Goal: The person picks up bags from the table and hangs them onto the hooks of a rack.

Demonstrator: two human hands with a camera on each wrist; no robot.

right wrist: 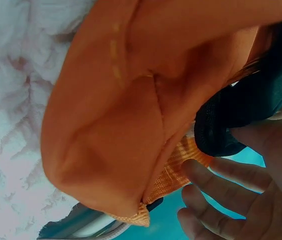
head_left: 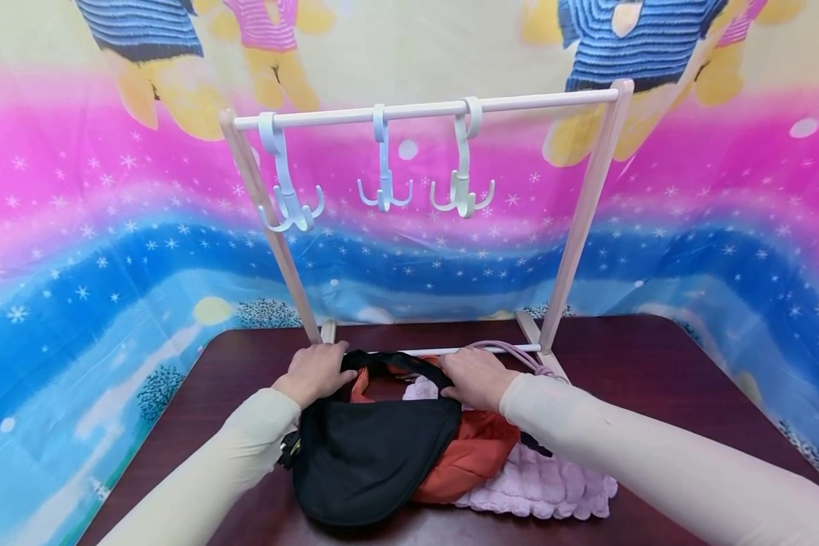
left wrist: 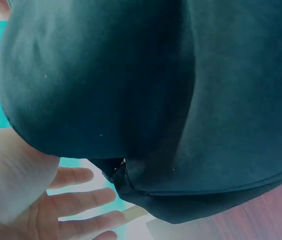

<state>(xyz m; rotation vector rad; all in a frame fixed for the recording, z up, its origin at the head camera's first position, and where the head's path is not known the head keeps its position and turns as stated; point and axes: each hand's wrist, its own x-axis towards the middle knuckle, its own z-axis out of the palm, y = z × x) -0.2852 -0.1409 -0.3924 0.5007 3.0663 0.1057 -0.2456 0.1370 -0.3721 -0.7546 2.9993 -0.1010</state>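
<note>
A black sun visor with a broad curved brim lies over an orange cloth item and a pink puffy bag. At the left end of its band is my left hand; in the left wrist view its fingers stretch out straight beside the dark fabric, and the thumb is hidden. My right hand is at the band's right end. In the right wrist view that thumb touches the black band, while the other fingers extend apart from it, near the orange cloth.
Behind the pile stands a wooden rack with a white top bar. Three pale hooks hang there: a left one, a middle one and a right one. Everything stands on a dark red table before a printed cloth backdrop.
</note>
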